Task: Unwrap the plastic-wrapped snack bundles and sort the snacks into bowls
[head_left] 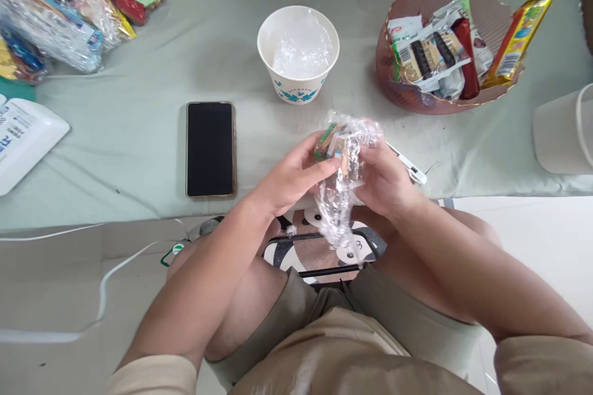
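At the table's front edge, my left hand (299, 176) is closed on a small snack pack (331, 142) with green and tan printing, its thumb lying across the front. Crumpled clear plastic wrap (337, 213) covers part of the pack and hangs down over my lap. My right hand (386, 176) is closed on the wrap at the pack's right side, and its fingertips are partly hidden by the shiny film. Just beyond both hands stands a white paper bowl (298, 87) with a blue leaf print, holding crumpled clear plastic (303, 52).
A pink ribbed basket (393, 83) of wrapped snacks stands at the right. A white cup (558, 133) is at the far right. The phone (210, 149) lies left of my hands. Bagged snacks (69, 31) fill the back left; a white slim object (410, 166) lies beside my right hand.
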`<state>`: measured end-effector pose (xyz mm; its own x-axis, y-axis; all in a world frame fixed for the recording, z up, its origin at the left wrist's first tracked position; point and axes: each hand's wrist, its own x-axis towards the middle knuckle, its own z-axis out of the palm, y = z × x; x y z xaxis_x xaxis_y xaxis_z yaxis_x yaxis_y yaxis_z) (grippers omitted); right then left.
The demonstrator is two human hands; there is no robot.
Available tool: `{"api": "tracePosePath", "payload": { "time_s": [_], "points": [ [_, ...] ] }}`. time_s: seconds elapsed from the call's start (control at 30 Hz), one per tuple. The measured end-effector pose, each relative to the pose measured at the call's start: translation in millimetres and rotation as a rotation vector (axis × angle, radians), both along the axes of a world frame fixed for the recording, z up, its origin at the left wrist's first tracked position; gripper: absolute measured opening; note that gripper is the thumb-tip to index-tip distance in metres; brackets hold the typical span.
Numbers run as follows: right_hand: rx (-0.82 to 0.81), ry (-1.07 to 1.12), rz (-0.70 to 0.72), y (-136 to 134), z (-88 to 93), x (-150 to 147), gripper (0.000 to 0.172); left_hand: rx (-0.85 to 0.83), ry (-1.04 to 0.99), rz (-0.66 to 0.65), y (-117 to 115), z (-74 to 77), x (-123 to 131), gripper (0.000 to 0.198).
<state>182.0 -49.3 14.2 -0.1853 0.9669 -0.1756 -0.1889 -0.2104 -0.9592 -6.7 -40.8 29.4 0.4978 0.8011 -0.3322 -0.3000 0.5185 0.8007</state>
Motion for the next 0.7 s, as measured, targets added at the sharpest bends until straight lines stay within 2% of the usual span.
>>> {"api": "tracePosePath", "payload": {
  "time_s": [0.1, 0.2, 0.3, 0.37, 0.47, 0.5, 0.6, 0.7],
  "points": [
    [0.099, -0.154, -0.065, 0, -10.4, -1, 0.051, 0.013, -0.014, 0.037, 0, 1.7, 1, 0.046],
    [0.21, -0.328, -0.137, -3, -15.9, 1, 0.058, 0.021, 0.032, 0.19, 3, 0.0, 1, 0.046],
    [0.344, -0.499, -0.199, -8, -7.4, 0, 0.056, 0.093, 0.092, 0.347, 4, -5.1, 3, 0.055],
    [0.404, -0.61, -0.152, -10, 3.6, -2, 0.049, 0.142, 0.138, 0.384, 4, -8.6, 4, 0.06],
    [0.315, -0.694, 0.005, -11, 17.7, -5, 0.022, 0.168, 0.201, 0.378, 4, -11.9, 5, 0.063],
    [0.268, -0.689, 0.023, -10, 20.4, -5, 0.019, 0.171, 0.222, 0.377, 4, -12.4, 5, 0.064],
    [0.19, -0.601, 0.003, -7, 23.5, -3, 0.027, 0.18, 0.269, 0.365, 4, -12.7, 4, 0.068],
    [0.197, -0.547, -0.007, -6, 24.6, 2, 0.036, 0.199, 0.304, 0.359, 4, -13.0, 2, 0.07]
  ]
}}
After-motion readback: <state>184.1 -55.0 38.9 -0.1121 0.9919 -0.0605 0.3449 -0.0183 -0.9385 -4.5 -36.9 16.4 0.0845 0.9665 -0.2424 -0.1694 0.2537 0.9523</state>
